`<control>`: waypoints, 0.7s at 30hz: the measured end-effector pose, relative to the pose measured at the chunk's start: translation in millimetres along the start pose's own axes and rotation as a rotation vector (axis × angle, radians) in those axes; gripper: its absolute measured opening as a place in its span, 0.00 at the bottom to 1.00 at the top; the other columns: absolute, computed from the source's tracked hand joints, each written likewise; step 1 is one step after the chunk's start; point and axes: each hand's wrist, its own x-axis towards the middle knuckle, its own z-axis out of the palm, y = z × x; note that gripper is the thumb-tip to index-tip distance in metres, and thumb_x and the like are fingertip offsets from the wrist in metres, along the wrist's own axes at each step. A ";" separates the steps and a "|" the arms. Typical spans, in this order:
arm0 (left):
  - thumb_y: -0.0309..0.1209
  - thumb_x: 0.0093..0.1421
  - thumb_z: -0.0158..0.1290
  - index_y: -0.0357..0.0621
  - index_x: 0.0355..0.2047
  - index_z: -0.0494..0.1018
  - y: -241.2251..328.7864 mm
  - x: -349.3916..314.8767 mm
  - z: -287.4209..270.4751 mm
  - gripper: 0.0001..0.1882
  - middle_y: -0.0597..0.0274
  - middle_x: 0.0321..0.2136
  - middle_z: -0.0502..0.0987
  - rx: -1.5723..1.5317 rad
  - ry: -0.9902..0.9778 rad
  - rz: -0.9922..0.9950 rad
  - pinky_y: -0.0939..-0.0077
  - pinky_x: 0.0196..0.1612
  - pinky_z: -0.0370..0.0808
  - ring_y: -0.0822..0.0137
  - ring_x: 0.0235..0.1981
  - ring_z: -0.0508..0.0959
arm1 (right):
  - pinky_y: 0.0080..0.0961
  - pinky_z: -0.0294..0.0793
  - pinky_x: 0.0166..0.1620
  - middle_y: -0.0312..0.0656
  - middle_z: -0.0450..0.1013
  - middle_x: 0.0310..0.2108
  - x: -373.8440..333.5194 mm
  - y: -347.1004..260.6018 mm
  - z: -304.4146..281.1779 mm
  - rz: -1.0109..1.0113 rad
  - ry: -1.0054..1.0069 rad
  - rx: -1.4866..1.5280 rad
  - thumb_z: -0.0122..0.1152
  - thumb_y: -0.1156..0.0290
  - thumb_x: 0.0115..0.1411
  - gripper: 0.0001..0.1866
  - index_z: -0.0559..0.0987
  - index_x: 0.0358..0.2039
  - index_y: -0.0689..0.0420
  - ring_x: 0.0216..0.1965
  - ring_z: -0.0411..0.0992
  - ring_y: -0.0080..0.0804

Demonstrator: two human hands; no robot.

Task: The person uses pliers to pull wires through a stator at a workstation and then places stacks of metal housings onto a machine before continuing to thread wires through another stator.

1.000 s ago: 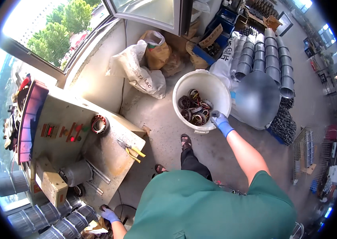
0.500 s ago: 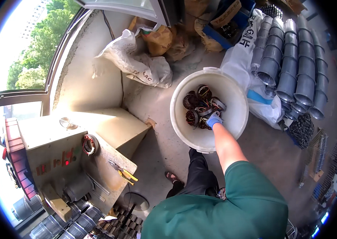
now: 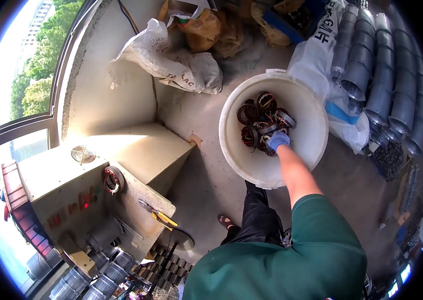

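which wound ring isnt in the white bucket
The wound ring on the worktop at left, near the yellow-handled pliers; the other rings visible lie inside the white bucket.

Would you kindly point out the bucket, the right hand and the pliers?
Bucket (image 3: pixel 312 120), head view: bare inner wall, right side.
Right hand (image 3: pixel 278 140), head view: its gloved middle.
Pliers (image 3: pixel 159 215), head view: yellow handles.

the right arm (image 3: pixel 299 172) extends forward, gloved grip (image 3: pixel 278 140) lowered.
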 end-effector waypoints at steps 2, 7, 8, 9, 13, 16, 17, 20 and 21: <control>0.28 0.60 0.58 0.40 0.67 0.60 4.8 3.2 -3.4 0.35 0.42 0.57 0.74 -0.015 0.019 0.079 0.62 0.60 0.72 0.52 0.55 0.76 | 0.39 0.76 0.58 0.54 0.77 0.52 -15.2 6.9 -4.0 0.065 0.113 0.122 0.70 0.51 0.45 0.33 0.82 0.50 0.56 0.55 0.76 0.49; 0.27 0.60 0.58 0.42 0.70 0.58 30.6 25.4 -7.8 0.38 0.44 0.58 0.73 -0.107 0.065 0.319 0.62 0.61 0.71 0.53 0.56 0.76 | 0.39 0.80 0.51 0.54 0.80 0.47 -42.8 35.2 -25.2 -0.100 0.023 0.173 0.70 0.56 0.43 0.31 0.82 0.49 0.57 0.47 0.80 0.47; 0.27 0.60 0.58 0.43 0.70 0.57 39.3 36.6 -18.3 0.38 0.44 0.59 0.73 -0.112 0.071 0.382 0.62 0.61 0.71 0.54 0.57 0.76 | 0.38 0.81 0.49 0.54 0.80 0.45 -61.2 41.0 -35.0 -0.112 -0.025 0.248 0.71 0.56 0.43 0.31 0.82 0.48 0.57 0.44 0.81 0.46; 0.27 0.60 0.58 0.43 0.70 0.57 43.8 41.6 -21.5 0.39 0.45 0.59 0.73 -0.132 0.086 0.446 0.62 0.61 0.71 0.54 0.57 0.76 | 0.37 0.83 0.46 0.53 0.81 0.43 -82.9 42.6 -50.7 -0.139 -0.072 0.312 0.71 0.56 0.43 0.31 0.83 0.47 0.57 0.41 0.82 0.45; 0.24 0.59 0.57 0.42 0.68 0.61 80.9 55.2 -40.4 0.36 0.49 0.57 0.73 -0.436 -0.010 0.538 0.63 0.61 0.72 0.56 0.56 0.76 | 0.35 0.84 0.36 0.49 0.81 0.36 -204.1 33.3 -110.7 -0.242 -0.086 0.720 0.72 0.63 0.45 0.27 0.82 0.48 0.58 0.34 0.81 0.37; 0.24 0.59 0.57 0.40 0.61 0.67 126.4 53.6 -67.3 0.28 0.51 0.54 0.74 -0.463 0.031 0.815 0.64 0.60 0.73 0.55 0.54 0.77 | 0.30 0.80 0.43 0.45 0.80 0.37 -299.2 24.9 -127.6 -0.395 -0.036 0.913 0.71 0.68 0.46 0.26 0.80 0.47 0.64 0.37 0.79 0.32; 0.24 0.59 0.57 0.39 0.59 0.69 138.9 53.2 -76.8 0.26 0.51 0.54 0.74 -0.420 0.044 0.925 0.65 0.60 0.73 0.55 0.54 0.76 | 0.29 0.79 0.45 0.45 0.80 0.38 -332.4 17.6 -131.5 -0.470 -0.015 0.982 0.71 0.69 0.47 0.25 0.79 0.46 0.65 0.38 0.78 0.31; 0.26 0.60 0.58 0.40 0.57 0.71 174.4 29.0 -107.5 0.24 0.50 0.55 0.74 -0.320 0.079 1.206 0.64 0.60 0.73 0.56 0.57 0.75 | 0.26 0.76 0.49 0.40 0.78 0.44 -431.6 -9.7 -120.8 -0.624 -0.041 1.215 0.70 0.74 0.49 0.27 0.76 0.51 0.63 0.42 0.76 0.27; 0.27 0.60 0.59 0.39 0.57 0.71 185.6 22.4 -114.2 0.24 0.50 0.55 0.73 -0.333 0.067 1.301 0.63 0.60 0.73 0.56 0.58 0.74 | 0.25 0.76 0.49 0.40 0.78 0.44 -474.4 -21.5 -116.0 -0.691 -0.041 1.344 0.70 0.75 0.50 0.28 0.75 0.53 0.63 0.43 0.75 0.26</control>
